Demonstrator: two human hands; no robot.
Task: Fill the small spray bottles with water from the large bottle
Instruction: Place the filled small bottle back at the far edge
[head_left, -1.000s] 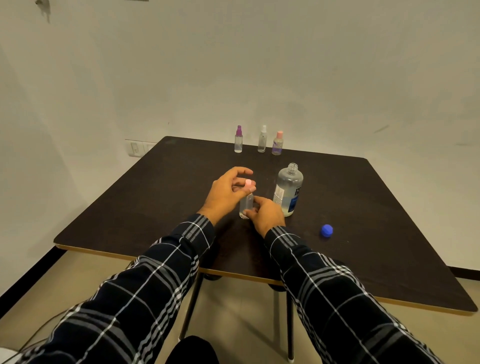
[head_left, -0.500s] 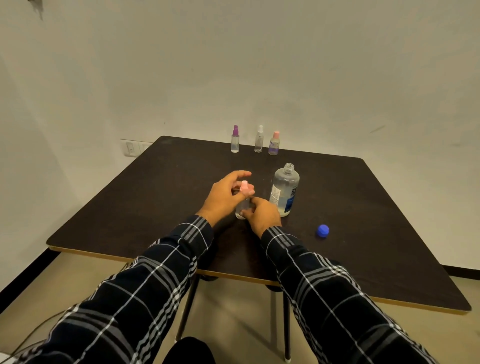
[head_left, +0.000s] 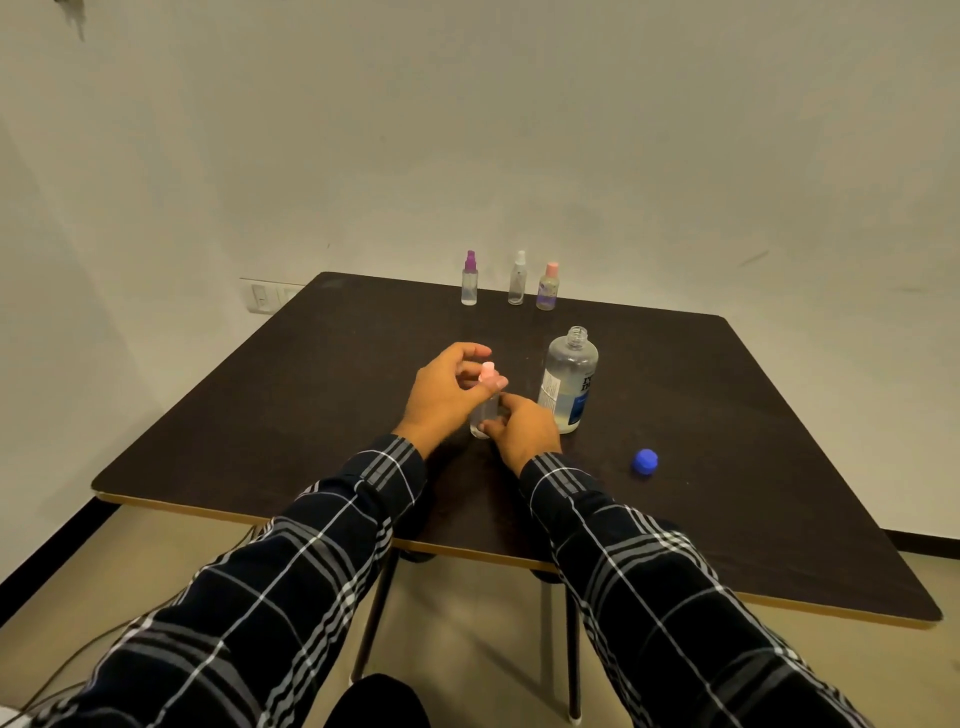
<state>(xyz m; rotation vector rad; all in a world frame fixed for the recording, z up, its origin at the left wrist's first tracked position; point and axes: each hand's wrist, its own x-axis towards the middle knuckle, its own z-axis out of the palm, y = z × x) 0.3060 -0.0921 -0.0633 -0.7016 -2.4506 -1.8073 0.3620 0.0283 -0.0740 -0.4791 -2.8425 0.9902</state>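
Observation:
A small clear spray bottle (head_left: 483, 415) with a pink top (head_left: 488, 372) stands on the dark table (head_left: 311, 395) near its middle. My left hand (head_left: 447, 397) pinches the pink top with thumb and fingers. My right hand (head_left: 524, 431) grips the bottle's lower body from the right. Just to the right stands the large clear bottle (head_left: 569, 382), uncapped, with a blue and white label and water in it. Its blue cap (head_left: 645, 461) lies on the table further right.
Three small spray bottles stand in a row at the far edge: a purple-topped one (head_left: 469, 280), a white-topped one (head_left: 517, 280) and a pink-topped one (head_left: 548, 287). A wall rises close behind the table. Table legs and floor show below the near edge.
Both hands have stayed on the small bottle; my left fingers have shifted a little around the pink top. The view has moved slightly.

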